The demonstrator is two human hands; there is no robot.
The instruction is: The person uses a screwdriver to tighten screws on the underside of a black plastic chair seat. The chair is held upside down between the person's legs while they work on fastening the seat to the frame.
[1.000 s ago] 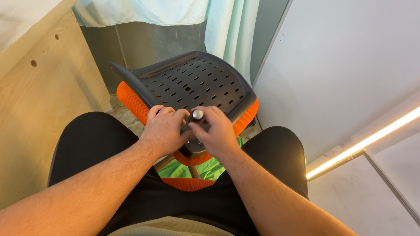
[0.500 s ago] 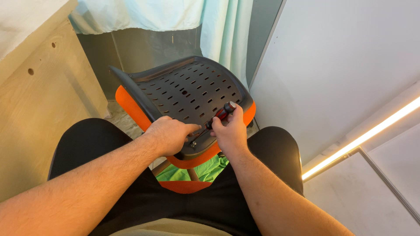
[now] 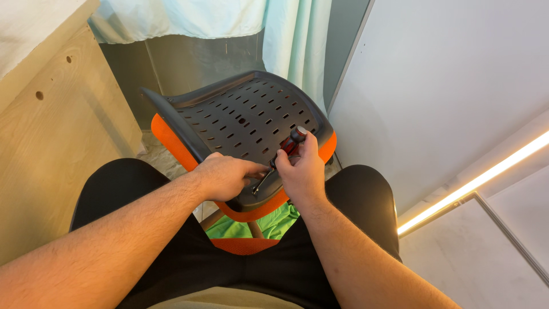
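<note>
A black perforated plastic chair shell (image 3: 240,117) with orange mesh padding (image 3: 166,140) under it lies between my knees. My right hand (image 3: 300,171) grips a screwdriver (image 3: 286,150) with a red and black handle, tilted, its metal shaft pointing down-left to the shell's near edge. My left hand (image 3: 226,176) rests on that near edge, fingers curled around the screwdriver's tip. Whatever the tip touches is hidden under my fingers.
A wooden panel (image 3: 51,131) with round holes stands at the left. A pale curtain (image 3: 286,40) hangs behind the chair. A white wall panel (image 3: 446,86) and a lit strip (image 3: 474,180) run along the right. Green cloth (image 3: 269,223) shows under the shell.
The screwdriver went from upright under both hands to tilted back toward the shell. My right hand slid up its handle, and my left hand stayed at the tip.
</note>
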